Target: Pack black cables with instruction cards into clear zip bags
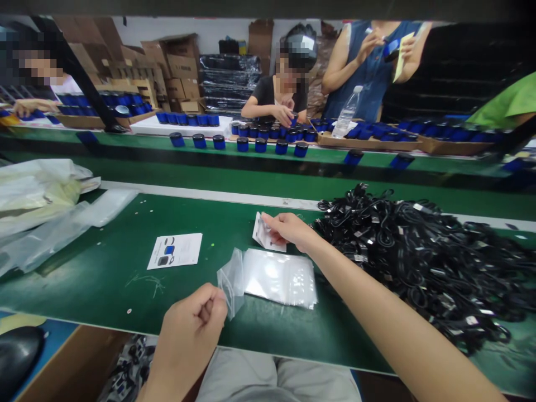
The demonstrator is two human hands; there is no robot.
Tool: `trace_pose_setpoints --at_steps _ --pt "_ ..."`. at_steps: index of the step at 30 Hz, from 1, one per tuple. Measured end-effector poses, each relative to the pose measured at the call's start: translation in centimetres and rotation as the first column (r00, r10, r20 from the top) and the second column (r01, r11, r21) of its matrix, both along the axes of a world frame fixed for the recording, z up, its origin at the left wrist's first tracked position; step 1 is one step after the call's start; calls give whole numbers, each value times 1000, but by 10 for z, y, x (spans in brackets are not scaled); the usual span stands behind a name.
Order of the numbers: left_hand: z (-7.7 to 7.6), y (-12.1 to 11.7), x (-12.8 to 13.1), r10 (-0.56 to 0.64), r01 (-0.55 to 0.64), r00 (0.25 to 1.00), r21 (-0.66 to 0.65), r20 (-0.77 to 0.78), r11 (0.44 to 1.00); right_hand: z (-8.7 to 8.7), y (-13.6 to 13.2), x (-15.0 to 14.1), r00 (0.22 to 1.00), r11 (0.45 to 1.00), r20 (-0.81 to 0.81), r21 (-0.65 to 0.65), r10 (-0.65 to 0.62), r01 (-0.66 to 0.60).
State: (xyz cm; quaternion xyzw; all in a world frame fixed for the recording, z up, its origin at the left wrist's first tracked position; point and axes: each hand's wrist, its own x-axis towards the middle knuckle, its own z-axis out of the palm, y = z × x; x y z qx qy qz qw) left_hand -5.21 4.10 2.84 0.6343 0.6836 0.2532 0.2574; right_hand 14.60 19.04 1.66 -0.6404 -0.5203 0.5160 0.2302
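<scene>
My left hand (193, 312) is closed, pinching a clear plastic bag (233, 283) by its edge above the green tabletop. Right beside that bag lies a stack of clear zip bags (272, 276). My right hand (288, 229) reaches past the stack, with thumb and fingers closed on a folded white leaflet (260, 234). To the left, a printed leaflet (176, 251) with pictures of a blue item lies flat on the table. A big heap of black cables (389, 234) fills the table to the right of my right hand.
Crumpled plastic sheeting (46, 206) covers the left side. Beyond a white rail (209, 193), a row of blue jars (243, 144) stands on a green belt. Co-workers sit and stand behind it, near a plastic bottle (347, 114). A box of cables (129, 363) sits below the table's edge.
</scene>
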Motion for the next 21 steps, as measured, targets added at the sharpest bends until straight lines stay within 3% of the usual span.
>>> trace_pose_setpoints --at_steps 7,21 --pt "-3 -4 3 15 -16 999 -27 -45 999 -5 4 0 997 998 59 56 -43 40" --pt "-11 -3 1 1 -2 998 -20 -55 1000 4 5 -5 994 999 102 -17 -47 49"
